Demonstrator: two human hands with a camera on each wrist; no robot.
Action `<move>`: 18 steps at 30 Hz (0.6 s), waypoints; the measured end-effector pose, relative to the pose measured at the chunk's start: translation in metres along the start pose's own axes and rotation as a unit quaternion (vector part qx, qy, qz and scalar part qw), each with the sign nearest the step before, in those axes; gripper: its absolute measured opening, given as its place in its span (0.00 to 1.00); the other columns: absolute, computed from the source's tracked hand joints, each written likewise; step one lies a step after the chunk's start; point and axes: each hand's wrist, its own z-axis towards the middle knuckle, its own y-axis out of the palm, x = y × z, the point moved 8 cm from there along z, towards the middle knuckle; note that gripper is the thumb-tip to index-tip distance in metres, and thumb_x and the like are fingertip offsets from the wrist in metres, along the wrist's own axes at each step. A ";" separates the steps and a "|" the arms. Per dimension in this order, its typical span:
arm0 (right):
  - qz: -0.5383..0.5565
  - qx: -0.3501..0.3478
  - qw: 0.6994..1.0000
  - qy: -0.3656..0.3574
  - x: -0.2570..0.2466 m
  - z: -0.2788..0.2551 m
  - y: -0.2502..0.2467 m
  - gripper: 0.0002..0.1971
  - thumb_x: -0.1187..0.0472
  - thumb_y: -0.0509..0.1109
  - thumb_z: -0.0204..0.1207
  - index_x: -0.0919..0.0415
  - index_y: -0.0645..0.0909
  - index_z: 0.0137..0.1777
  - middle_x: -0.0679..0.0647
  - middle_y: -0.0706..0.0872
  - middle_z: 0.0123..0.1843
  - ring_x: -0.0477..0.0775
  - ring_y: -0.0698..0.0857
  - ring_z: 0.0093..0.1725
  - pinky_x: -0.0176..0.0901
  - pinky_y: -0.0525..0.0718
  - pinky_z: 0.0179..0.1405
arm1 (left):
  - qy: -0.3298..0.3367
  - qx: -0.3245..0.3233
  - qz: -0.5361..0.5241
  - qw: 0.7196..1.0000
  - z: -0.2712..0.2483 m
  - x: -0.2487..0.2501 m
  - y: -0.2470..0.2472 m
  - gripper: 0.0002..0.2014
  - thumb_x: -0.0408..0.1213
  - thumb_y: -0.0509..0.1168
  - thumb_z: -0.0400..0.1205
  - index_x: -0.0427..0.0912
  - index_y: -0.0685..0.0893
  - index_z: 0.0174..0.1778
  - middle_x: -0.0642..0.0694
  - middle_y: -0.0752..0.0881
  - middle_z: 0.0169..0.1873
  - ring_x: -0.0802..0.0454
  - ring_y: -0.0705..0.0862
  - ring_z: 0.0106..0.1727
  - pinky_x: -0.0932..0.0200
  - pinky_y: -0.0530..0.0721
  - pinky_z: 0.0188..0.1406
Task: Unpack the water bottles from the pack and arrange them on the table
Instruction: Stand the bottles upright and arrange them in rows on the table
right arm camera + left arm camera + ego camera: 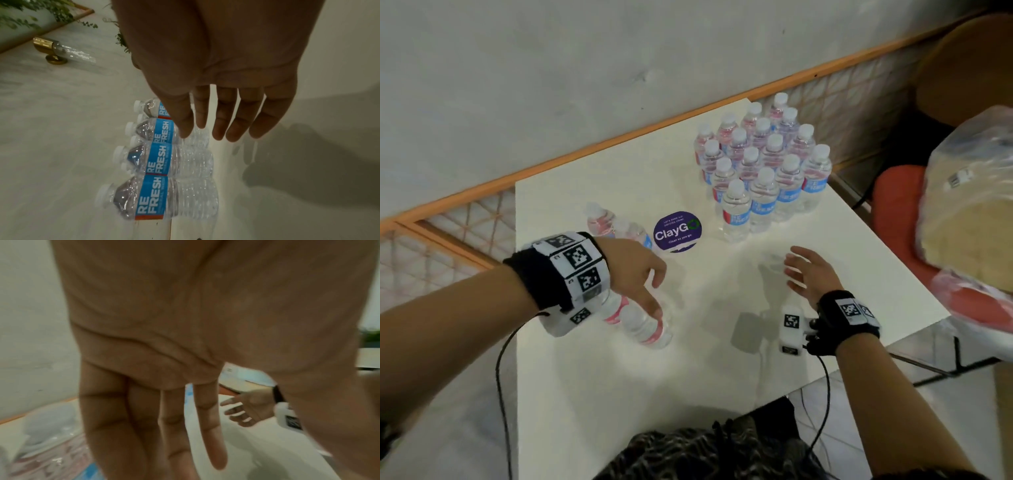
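Standing bottles: filling the upper right of the head view, a tight block of upright water bottles (763,164) sits on the white surface (722,342), caps up, blue labels facing the camera.
Loose bottles: a few bottles (643,329) lie on their sides at the left centre of the head view, under and beside the left wrist; two more (613,224) show just above the wristband, near a round purple sticker (677,231).
Left hand: the left hand (640,274) hangs over the lying bottles with fingers loosely bent downward; whether the fingertips touch a bottle I cannot tell.
Right hand: the right hand (808,274) is spread flat, fingers straight, low over bare surface at centre right, holding nothing.
Handling: judged from the full, clear bodies, each bottle is fairly heavy for its size, thin-walled and ribbed, likely to dent under a hard squeeze and to roll when lying down. The labelled waist looks the best place to take hold.
Hard to make out: the left wrist view is blurred and mostly palm. A crumpled plastic bag (969,212) at the right edge is cut off; whether it is the pack's wrapper I cannot tell.
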 end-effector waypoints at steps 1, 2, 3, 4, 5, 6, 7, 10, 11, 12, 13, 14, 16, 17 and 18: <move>0.014 0.001 1.000 0.005 0.003 -0.004 0.001 0.12 0.63 0.67 0.79 0.53 0.79 0.62 0.53 0.84 0.47 0.53 0.82 0.48 0.42 0.80 0.45 | 0.012 -0.032 0.021 0.999 -0.002 0.004 0.012 0.28 0.67 0.73 0.64 0.55 0.77 0.52 0.52 0.85 0.43 0.54 0.83 0.42 0.59 0.78 0.44; 0.026 0.003 1.000 0.009 0.005 -0.007 0.003 0.12 0.63 0.66 0.79 0.54 0.79 0.62 0.53 0.84 0.48 0.53 0.82 0.49 0.42 0.80 0.45 | 0.019 -0.055 0.049 0.997 -0.001 0.006 0.023 0.28 0.64 0.75 0.63 0.55 0.77 0.52 0.50 0.85 0.46 0.52 0.84 0.45 0.57 0.79 0.45; 0.034 0.004 0.999 0.012 0.008 -0.010 0.003 0.12 0.63 0.67 0.79 0.54 0.79 0.62 0.53 0.84 0.48 0.53 0.82 0.49 0.42 0.80 0.45 | 0.023 -0.064 0.075 0.995 0.002 0.007 0.031 0.26 0.61 0.76 0.63 0.54 0.77 0.51 0.48 0.86 0.46 0.50 0.85 0.46 0.57 0.79 0.45; 0.040 0.004 0.999 0.013 0.010 -0.014 0.004 0.12 0.63 0.67 0.79 0.54 0.79 0.61 0.53 0.83 0.48 0.52 0.82 0.48 0.42 0.80 0.45 | 0.029 -0.059 0.091 0.994 0.005 0.008 0.035 0.23 0.55 0.77 0.64 0.52 0.77 0.48 0.46 0.86 0.45 0.48 0.86 0.46 0.57 0.80 0.44; 0.041 0.003 0.999 0.012 0.012 -0.017 0.004 0.11 0.63 0.67 0.79 0.54 0.79 0.60 0.53 0.83 0.47 0.52 0.82 0.47 0.43 0.80 0.45 | 0.039 -0.044 0.097 0.994 0.008 0.010 0.034 0.18 0.50 0.76 0.66 0.51 0.77 0.45 0.46 0.87 0.43 0.47 0.86 0.45 0.56 0.81 0.42; 0.035 0.001 0.999 0.009 0.014 -0.021 0.006 0.12 0.64 0.67 0.79 0.55 0.79 0.60 0.54 0.83 0.47 0.51 0.82 0.46 0.43 0.80 0.45 | 0.052 -0.023 0.093 0.994 0.010 0.013 0.030 0.14 0.45 0.75 0.68 0.50 0.77 0.41 0.45 0.86 0.41 0.46 0.87 0.43 0.57 0.82 0.40; 0.019 -0.003 1.000 0.004 0.016 -0.024 0.008 0.12 0.65 0.67 0.78 0.55 0.79 0.61 0.54 0.83 0.46 0.51 0.81 0.45 0.43 0.80 0.46 | 0.062 0.000 0.080 0.995 0.012 0.016 0.025 0.11 0.43 0.73 0.69 0.49 0.77 0.39 0.45 0.86 0.40 0.47 0.88 0.41 0.58 0.81 0.37; -0.057 -0.044 0.997 -0.020 0.020 -0.035 0.028 0.19 0.75 0.63 0.75 0.54 0.79 0.60 0.56 0.83 0.48 0.52 0.79 0.43 0.43 0.77 0.44 | 0.088 0.082 0.001 0.993 0.018 0.031 0.003 0.07 0.41 0.70 0.71 0.46 0.79 0.39 0.42 0.88 0.38 0.58 0.86 0.28 0.65 0.77 0.29; -0.086 -0.072 0.993 -0.026 0.022 -0.038 0.038 0.22 0.78 0.62 0.73 0.52 0.79 0.59 0.57 0.83 0.51 0.52 0.78 0.43 0.43 0.76 0.42 | 0.097 0.112 -0.028 0.989 0.021 0.039 -0.004 0.07 0.41 0.70 0.72 0.45 0.80 0.39 0.41 0.87 0.36 0.61 0.84 0.22 0.66 0.75 0.27; -0.111 -0.107 0.987 -0.033 0.025 -0.042 0.052 0.26 0.79 0.60 0.71 0.49 0.78 0.59 0.58 0.82 0.54 0.52 0.78 0.44 0.43 0.76 0.42 | 0.103 0.141 -0.055 0.983 0.025 0.047 -0.012 0.07 0.41 0.70 0.72 0.44 0.80 0.38 0.42 0.86 0.34 0.63 0.82 0.19 0.66 0.75 0.26; -0.136 -0.145 0.979 -0.040 0.028 -0.046 0.065 0.29 0.80 0.61 0.68 0.46 0.78 0.60 0.58 0.81 0.58 0.52 0.78 0.46 0.44 0.76 0.42 | 0.105 0.166 -0.080 0.977 0.030 0.054 -0.019 0.07 0.41 0.70 0.72 0.44 0.80 0.38 0.45 0.85 0.33 0.63 0.81 0.18 0.66 0.75 0.26; -0.157 -0.182 0.969 -0.050 0.030 -0.051 0.077 0.32 0.78 0.63 0.65 0.44 0.76 0.63 0.58 0.80 0.61 0.52 0.79 0.50 0.45 0.77 0.45 | 0.107 0.188 -0.107 0.970 0.033 0.062 -0.027 0.07 0.41 0.70 0.73 0.43 0.79 0.38 0.47 0.83 0.32 0.62 0.82 0.19 0.65 0.75 0.26; -0.177 -0.216 0.957 -0.080 0.029 -0.060 0.095 0.38 0.74 0.70 0.58 0.43 0.73 0.67 0.55 0.80 0.64 0.52 0.78 0.60 0.46 0.79 0.55 | 0.104 0.222 -0.172 0.954 0.039 0.074 -0.041 0.08 0.41 0.70 0.74 0.42 0.80 0.39 0.49 0.83 0.32 0.58 0.85 0.23 0.63 0.78 0.27; -0.172 -0.205 0.958 -0.106 0.022 -0.062 0.097 0.39 0.74 0.75 0.57 0.45 0.72 0.68 0.54 0.81 0.63 0.51 0.79 0.60 0.43 0.79 0.57 | 0.105 0.236 -0.210 0.943 0.040 0.078 -0.048 0.08 0.41 0.70 0.75 0.42 0.80 0.39 0.48 0.85 0.31 0.56 0.86 0.25 0.62 0.80 0.29; -0.164 -0.179 0.961 -0.133 0.015 -0.062 0.095 0.38 0.74 0.79 0.59 0.48 0.72 0.67 0.53 0.82 0.60 0.49 0.80 0.58 0.40 0.79 0.56 | 0.109 0.249 -0.245 0.931 0.041 0.081 -0.054 0.08 0.41 0.70 0.75 0.42 0.80 0.38 0.47 0.85 0.31 0.54 0.87 0.27 0.59 0.82 0.32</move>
